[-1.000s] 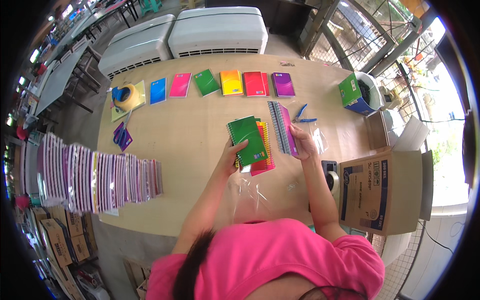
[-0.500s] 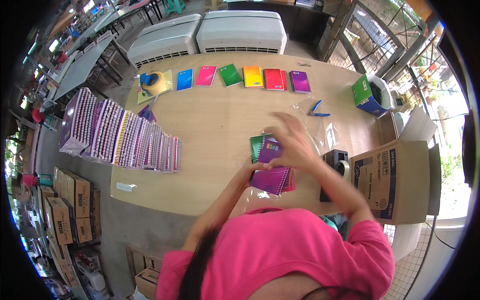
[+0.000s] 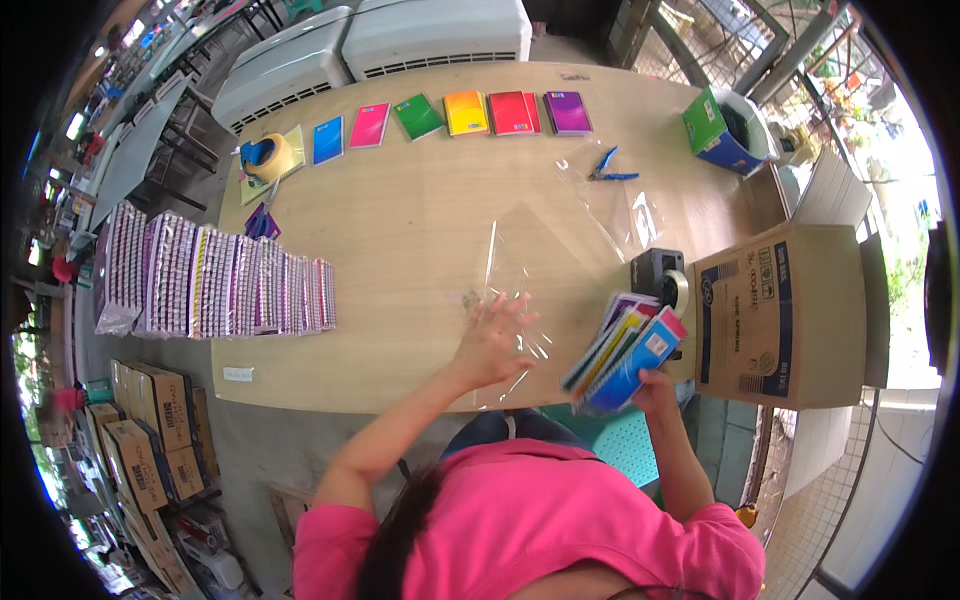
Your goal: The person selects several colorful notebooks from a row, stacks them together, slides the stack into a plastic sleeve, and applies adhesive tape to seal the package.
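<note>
Fanned out and held on edge, several spiral notebooks [image 3: 630,362] with a blue one outermost are gripped by my right hand [image 3: 656,390] near the table's front edge. My left hand [image 3: 494,338] has its fingers spread over a clear plastic bag [image 3: 500,275] lying on the tabletop and holds nothing. Just behind the notebooks stands a black tape dispenser [image 3: 655,268] with a roll of clear tape. Beyond it lie another clear plastic sheet [image 3: 600,210] and blue-handled pliers [image 3: 609,168].
Single notebooks in several colours, such as a green one [image 3: 417,117], line the back edge. Wrapped notebook stacks [image 3: 220,280] fill the left side, near scissors [image 3: 262,222] and a tape roll [image 3: 278,160]. A cardboard box [image 3: 790,315] and a green-blue bin [image 3: 715,135] flank the right.
The notebooks have moved right in my right hand, turned so blue shows. My left hand has let go of them and lies spread over the plastic bag. The view has shifted.
</note>
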Demonstrator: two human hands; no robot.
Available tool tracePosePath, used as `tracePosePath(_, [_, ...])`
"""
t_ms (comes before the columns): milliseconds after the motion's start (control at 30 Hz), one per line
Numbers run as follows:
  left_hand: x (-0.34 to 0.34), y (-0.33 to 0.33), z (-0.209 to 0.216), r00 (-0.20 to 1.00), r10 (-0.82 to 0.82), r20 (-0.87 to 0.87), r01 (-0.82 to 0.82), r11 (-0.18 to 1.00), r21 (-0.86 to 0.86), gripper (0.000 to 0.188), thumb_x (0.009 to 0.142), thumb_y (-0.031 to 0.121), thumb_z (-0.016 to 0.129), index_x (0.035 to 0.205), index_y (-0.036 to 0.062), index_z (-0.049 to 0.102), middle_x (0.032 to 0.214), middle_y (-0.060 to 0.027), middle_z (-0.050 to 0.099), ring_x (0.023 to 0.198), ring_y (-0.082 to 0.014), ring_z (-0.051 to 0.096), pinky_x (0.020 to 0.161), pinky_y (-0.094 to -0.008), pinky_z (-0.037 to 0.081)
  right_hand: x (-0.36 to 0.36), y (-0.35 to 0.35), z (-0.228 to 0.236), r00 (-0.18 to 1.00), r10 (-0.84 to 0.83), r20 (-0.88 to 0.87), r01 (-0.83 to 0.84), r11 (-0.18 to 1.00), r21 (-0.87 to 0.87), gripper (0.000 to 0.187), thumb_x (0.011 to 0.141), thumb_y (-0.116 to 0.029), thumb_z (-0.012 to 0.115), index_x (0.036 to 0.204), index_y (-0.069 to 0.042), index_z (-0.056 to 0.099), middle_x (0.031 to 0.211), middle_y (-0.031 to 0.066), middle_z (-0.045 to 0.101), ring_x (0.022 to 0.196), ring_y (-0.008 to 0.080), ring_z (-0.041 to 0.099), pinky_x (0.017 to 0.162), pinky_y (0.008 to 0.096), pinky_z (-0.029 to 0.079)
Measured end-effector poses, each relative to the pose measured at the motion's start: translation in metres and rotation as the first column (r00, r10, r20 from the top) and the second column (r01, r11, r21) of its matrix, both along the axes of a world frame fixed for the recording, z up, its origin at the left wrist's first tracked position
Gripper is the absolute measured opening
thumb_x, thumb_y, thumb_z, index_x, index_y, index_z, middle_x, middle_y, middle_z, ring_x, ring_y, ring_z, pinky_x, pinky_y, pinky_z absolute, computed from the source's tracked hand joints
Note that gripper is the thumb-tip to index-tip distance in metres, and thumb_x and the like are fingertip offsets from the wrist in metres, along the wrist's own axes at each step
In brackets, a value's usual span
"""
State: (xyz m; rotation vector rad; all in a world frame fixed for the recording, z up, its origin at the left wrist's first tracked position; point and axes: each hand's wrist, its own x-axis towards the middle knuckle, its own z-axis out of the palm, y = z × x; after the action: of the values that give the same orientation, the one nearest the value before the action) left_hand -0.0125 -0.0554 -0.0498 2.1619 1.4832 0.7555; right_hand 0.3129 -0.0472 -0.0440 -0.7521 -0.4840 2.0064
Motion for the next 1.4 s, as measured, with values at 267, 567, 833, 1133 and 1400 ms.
tracePosePath(267, [-0.006,-0.007,-0.088,0.682,0.661,0.311,-0.531,0.741,-0.410,0.037,0.092,0.027,0.062,0.123,0.0086,0.057,0.136,-0.0138,0.050,0.119,-0.0287,0.054,0.094,-0.0394,0.047,-0.081,0.064,-0.078,0.926,-0.272,-0.261,0.228,0.956,-0.187,0.056,0.078,-0.003,0.065,0.131,-0.003,0.048,0.118,0.0130,0.063,0.110,0.0302,0.063,0.098,0.0477,0.051])
tracePosePath(567, [-0.042,0.003,0.003,0.996,0.064,-0.060,-0.056,0.991,0.125,0.057,0.084,0.021,0.069,0.136,0.0133,0.047,0.146,-0.0145,0.042,0.132,-0.0341,0.042,0.106,-0.0530,0.035,-0.077,0.124,-0.072,0.999,0.030,-0.012,-0.028,0.990,0.137,0.067,0.070,0.003,0.070,0.132,0.000,0.045,0.117,0.0147,0.062,0.104,0.0279,0.065,0.089,0.0438,0.056])
tracePosePath(833, [0.023,-0.026,0.000,0.952,0.256,-0.168,-0.290,0.932,-0.217,0.134,0.053,0.057,0.088,0.156,0.0144,0.015,0.161,-0.0192,0.015,0.149,-0.0395,0.013,0.107,-0.0735,0.015,-0.083,0.095,-0.049,0.831,-0.230,0.506,-0.144,0.790,0.596,0.093,0.054,-0.007,0.092,0.134,-0.007,0.043,0.128,0.0122,0.058,0.114,0.0242,0.059,0.097,0.0396,0.050])
tracePosePath(1133, [0.013,0.049,-0.068,0.417,0.212,0.884,0.040,0.967,-0.251,0.134,0.046,0.043,0.097,0.150,0.0065,0.022,0.139,-0.0129,0.044,0.130,-0.0263,0.045,0.107,-0.0389,0.040,-0.133,0.066,-0.077,0.819,-0.274,0.504,-0.146,0.750,0.645,0.115,0.052,-0.017,0.095,0.148,-0.005,0.032,0.130,0.0112,0.050,0.120,0.0249,0.052,0.102,0.0363,0.044])
tracePosePath(1400, [0.021,0.038,-0.085,0.489,0.217,0.845,0.061,0.958,-0.281,0.096,0.062,0.027,0.093,0.138,0.0077,0.036,0.128,-0.0123,0.052,0.122,-0.0220,0.051,0.103,-0.0364,0.043,-0.141,0.058,-0.073,0.798,-0.362,0.481,-0.082,0.726,0.683,0.112,0.047,-0.027,0.099,0.140,-0.004,0.040,0.124,0.0121,0.055,0.117,0.0248,0.055,0.102,0.0381,0.044])
